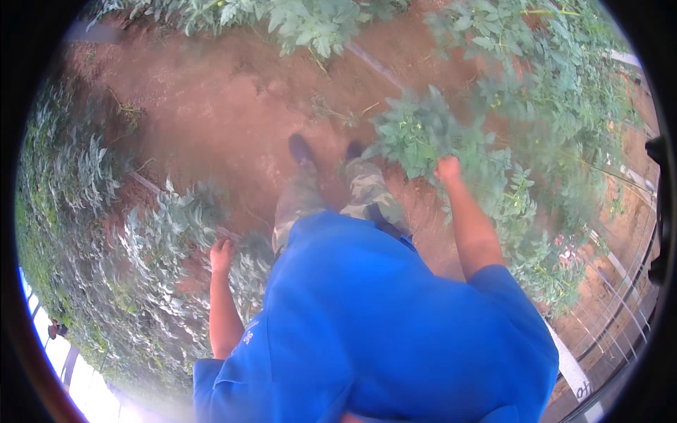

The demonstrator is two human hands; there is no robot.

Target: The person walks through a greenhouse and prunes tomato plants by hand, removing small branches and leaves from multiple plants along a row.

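Observation:
My left hand (222, 255) hangs at my left side with its fingers curled, beside the leaves of a tomato plant (169, 219). Nothing can be made out in it, but its palm is hidden. On the other side, my right hand (448, 168) is curled at the edge of a leafy tomato plant (415, 137) with small yellow flowers. Blur and the angle hide whether its fingers hold a leaf or stem. Between the hands are my camouflage trousers (370, 185) and dark shoes (300, 148), on bare reddish soil (222, 111).
Dense tomato rows (69, 254) line the left, with more tomato foliage (560, 90) at the right and ahead (312, 24). Wire mesh (608, 312) and a white post (568, 359) bearing writing stand at the right. Pulled plant stems (344, 113) lie on the soil.

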